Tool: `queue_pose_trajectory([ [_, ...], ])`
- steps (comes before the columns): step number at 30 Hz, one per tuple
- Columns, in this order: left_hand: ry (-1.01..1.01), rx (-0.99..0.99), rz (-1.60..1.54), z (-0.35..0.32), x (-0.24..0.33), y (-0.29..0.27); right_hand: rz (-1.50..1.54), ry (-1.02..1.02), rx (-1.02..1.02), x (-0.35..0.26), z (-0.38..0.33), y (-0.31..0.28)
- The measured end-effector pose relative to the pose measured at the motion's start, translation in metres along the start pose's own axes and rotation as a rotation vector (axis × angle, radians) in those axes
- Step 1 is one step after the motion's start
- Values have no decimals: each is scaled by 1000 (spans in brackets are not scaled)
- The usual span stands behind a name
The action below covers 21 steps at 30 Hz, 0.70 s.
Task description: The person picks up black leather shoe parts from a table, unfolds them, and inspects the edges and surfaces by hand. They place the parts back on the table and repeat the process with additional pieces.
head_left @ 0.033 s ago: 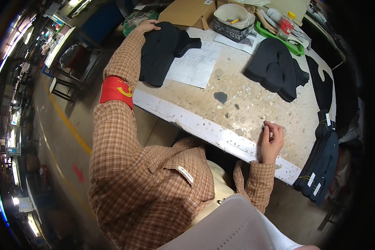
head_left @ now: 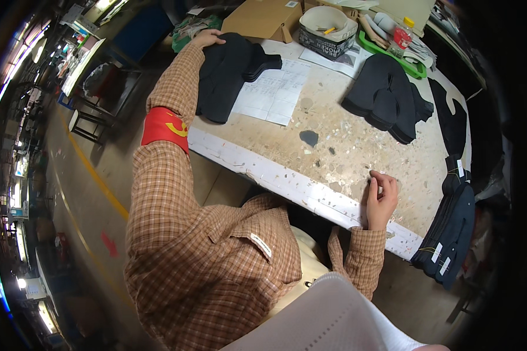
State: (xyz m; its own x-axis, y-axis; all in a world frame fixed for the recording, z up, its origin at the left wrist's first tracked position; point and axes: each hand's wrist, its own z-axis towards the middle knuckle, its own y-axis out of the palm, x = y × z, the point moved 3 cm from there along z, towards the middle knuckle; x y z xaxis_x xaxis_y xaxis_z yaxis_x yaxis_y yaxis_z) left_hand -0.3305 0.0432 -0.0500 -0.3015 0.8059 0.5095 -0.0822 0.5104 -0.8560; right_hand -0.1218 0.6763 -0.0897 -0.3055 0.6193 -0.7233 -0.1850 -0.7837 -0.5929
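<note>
My left hand (head_left: 207, 38) reaches to the table's far left corner. Its outstretched fingers touch the upper edge of a stack of black glove-shaped cut pieces (head_left: 222, 79); whether they pinch any layer is unclear. On the table near its front edge rests my right hand (head_left: 382, 199), fingers curled and thumb close to the index fingertip. A tiny dark bit shows at those fingertips, too small to name. Farther right lies a second stack of black cut pieces (head_left: 383, 93). A handwritten paper sheet (head_left: 274, 93) lies partly under the left stack.
Dark scraps (head_left: 309, 138) litter the worn tabletop (head_left: 263, 143). Behind stand a cardboard box (head_left: 263, 20), a round tub (head_left: 328, 35) and a green tray (head_left: 416, 67) with a yellow-capped bottle (head_left: 401, 38). Tied bundles of dark pieces (head_left: 451, 228) lie along the right edge.
</note>
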Motion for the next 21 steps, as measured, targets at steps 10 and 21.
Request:
queue_pose_trajectory([
  [10,-351,-11,-420,-17,0,8,-42,-8,-17,0,3,3],
  [21,-97,229,-386,5,-12,25,-37,-8,-17,-2,5,4],
])
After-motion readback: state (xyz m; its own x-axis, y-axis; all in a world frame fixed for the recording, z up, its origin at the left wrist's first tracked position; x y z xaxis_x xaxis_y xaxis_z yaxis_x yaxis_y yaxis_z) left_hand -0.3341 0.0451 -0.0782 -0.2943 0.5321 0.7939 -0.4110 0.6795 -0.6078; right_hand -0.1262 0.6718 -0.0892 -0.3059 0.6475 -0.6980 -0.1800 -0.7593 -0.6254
